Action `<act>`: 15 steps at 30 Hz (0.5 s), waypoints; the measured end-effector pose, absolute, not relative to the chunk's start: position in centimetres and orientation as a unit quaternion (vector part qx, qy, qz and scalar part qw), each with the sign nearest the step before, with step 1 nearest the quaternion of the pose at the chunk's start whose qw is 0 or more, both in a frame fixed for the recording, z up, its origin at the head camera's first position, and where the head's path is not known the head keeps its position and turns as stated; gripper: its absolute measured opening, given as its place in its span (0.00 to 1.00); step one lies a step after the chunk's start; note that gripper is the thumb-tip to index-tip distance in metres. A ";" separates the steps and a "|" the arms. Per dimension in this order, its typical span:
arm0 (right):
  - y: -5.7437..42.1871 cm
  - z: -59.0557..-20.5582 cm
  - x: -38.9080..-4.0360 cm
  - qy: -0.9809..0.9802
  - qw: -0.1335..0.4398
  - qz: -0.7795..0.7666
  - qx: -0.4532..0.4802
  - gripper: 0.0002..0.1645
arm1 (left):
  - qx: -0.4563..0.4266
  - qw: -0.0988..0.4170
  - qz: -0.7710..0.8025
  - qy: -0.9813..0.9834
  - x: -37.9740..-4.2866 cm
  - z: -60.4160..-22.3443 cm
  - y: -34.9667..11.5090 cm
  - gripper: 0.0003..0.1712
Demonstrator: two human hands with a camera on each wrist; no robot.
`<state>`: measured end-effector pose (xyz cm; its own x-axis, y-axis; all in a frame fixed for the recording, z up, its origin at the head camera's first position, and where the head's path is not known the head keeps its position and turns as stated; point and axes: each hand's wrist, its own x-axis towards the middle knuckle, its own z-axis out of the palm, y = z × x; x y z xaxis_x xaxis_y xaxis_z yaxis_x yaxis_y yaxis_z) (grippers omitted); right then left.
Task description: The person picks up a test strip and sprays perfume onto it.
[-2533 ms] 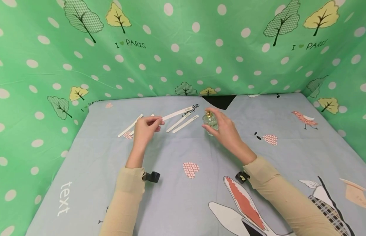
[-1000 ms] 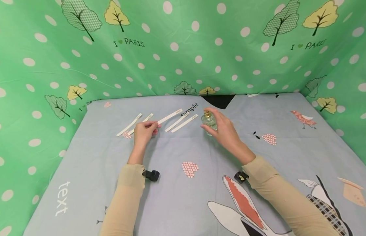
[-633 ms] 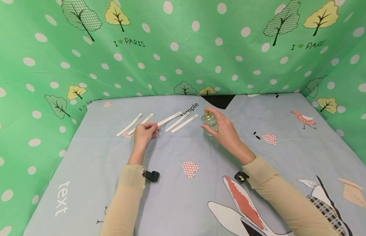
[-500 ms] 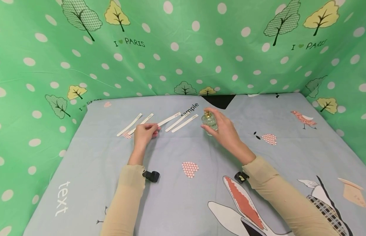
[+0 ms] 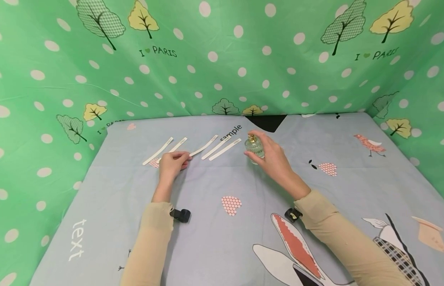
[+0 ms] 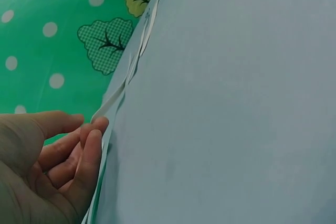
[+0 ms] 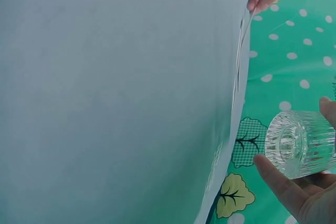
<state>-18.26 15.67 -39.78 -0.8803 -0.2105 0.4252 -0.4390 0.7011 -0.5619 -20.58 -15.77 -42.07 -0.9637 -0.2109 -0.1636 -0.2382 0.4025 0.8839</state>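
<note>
My left hand [image 5: 173, 163] pinches the near end of a white perfume test strip [image 5: 204, 148] between thumb and fingertips. The strip bends, and its far end lies low by the cloth. In the left wrist view, the thumb and fingertips [image 6: 92, 129] meet at the strip's end. My right hand [image 5: 273, 159] grips a clear ribbed glass perfume bottle [image 5: 255, 147] with a gold neck, index finger over its top. The right wrist view shows the bottle's thick glass base [image 7: 289, 142], raised off the table.
Two more test strips, one of them a white strip [image 5: 225, 149], lie right of the held one. Two others, including a left strip [image 5: 157, 151], lie left, one partly behind the left hand. A grey-blue printed cloth [image 5: 207, 238] covers the table; a green dotted curtain [image 5: 193, 87] hangs behind.
My left hand has lowered the strip and drawn it left, from near the bottle down towards the cloth beside the other strips. The right hand holds the bottle almost still.
</note>
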 end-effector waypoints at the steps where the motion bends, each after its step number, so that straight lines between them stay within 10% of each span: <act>1: 15.7 -39.8 -18.3 -0.907 0.167 0.342 0.180 0.35 | -0.134 0.012 0.530 0.837 -20.5 -42.1 -15.8 0.17; 15: 15.6 -40.0 -18.5 -0.905 0.170 0.342 0.185 0.36 | -0.144 -0.011 0.521 0.841 -20.5 -42.2 -16.7 0.15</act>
